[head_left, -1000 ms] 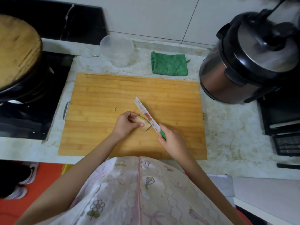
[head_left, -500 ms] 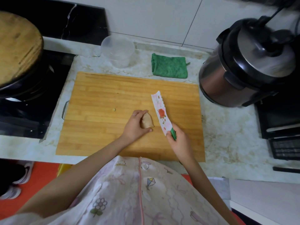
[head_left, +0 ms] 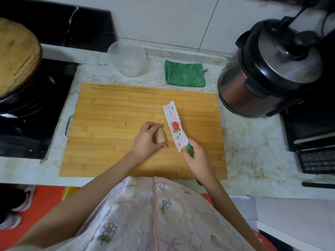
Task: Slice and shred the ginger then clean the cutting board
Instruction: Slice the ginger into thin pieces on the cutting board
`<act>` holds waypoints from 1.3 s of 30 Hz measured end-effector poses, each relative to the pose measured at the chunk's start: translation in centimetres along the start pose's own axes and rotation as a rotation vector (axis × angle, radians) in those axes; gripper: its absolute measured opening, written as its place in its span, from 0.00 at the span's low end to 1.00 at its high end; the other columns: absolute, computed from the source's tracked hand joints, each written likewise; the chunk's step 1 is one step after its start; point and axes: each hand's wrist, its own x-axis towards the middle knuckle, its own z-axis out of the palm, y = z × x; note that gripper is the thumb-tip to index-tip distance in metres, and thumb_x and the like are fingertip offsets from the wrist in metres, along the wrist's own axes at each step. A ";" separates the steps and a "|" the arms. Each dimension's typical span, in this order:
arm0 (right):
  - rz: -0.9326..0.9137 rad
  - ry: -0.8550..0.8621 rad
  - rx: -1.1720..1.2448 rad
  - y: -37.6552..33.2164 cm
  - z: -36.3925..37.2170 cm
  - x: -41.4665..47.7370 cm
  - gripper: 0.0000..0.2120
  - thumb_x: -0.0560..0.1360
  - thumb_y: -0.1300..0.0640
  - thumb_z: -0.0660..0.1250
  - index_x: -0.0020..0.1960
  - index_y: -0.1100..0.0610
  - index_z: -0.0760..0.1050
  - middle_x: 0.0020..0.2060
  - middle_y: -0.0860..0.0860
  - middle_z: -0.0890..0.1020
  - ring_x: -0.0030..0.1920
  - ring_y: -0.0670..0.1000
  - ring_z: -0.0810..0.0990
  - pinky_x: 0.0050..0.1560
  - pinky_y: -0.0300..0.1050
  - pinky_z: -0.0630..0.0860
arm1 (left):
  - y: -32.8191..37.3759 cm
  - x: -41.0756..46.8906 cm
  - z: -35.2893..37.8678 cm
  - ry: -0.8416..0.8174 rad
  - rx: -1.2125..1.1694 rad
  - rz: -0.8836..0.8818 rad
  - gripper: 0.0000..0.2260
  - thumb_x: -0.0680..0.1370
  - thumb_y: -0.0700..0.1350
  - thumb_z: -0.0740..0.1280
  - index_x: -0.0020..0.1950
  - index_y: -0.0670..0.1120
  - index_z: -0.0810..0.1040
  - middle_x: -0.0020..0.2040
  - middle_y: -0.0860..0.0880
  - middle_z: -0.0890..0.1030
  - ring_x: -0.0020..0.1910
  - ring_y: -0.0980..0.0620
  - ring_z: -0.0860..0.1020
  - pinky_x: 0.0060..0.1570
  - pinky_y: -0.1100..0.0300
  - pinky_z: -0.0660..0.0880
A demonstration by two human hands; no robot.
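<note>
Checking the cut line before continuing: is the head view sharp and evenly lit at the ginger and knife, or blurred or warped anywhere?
Head view, centre: ginger and knife fairly sharp, softly lit, faint shadows only; head view, edges: wide-angle bending bows the cutting board, and the pressure cooker looks smeared.

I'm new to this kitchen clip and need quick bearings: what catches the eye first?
The rose-printed knife, gripped by the right hand, angles over the middle of the wooden cutting board. Just left of it, the left hand holds a piece of ginger on the board. A big steel cooker stands far right, a green cloth behind the board.
</note>
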 end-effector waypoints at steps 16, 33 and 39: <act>0.011 -0.050 -0.069 -1.0 -0.5 0.0 0.18 0.80 0.57 0.59 0.69 0.52 0.69 0.56 0.44 0.79 0.44 0.46 0.80 0.42 0.49 0.79 | -1.6 -0.6 0.1 0.089 -0.182 0.142 0.26 0.67 0.58 0.73 0.57 0.44 0.76 0.64 0.52 0.72 0.62 0.57 0.71 0.61 0.61 0.70; -0.055 -0.074 -0.343 -4.4 0.0 -0.6 0.24 0.79 0.56 0.58 0.74 0.48 0.61 0.41 0.50 0.81 0.29 0.46 0.72 0.26 0.38 0.63 | -3.0 -0.4 0.3 0.216 -0.036 0.309 0.21 0.71 0.58 0.71 0.55 0.44 0.80 0.60 0.51 0.80 0.57 0.55 0.78 0.48 0.56 0.79; -0.042 -0.085 -0.550 -5.5 0.9 -1.2 0.24 0.79 0.58 0.56 0.74 0.53 0.58 0.46 0.56 0.80 0.43 0.58 0.79 0.37 0.44 0.62 | -3.0 -0.4 0.3 0.238 0.026 0.337 0.19 0.72 0.58 0.69 0.59 0.52 0.75 0.57 0.53 0.80 0.56 0.58 0.78 0.41 0.60 0.78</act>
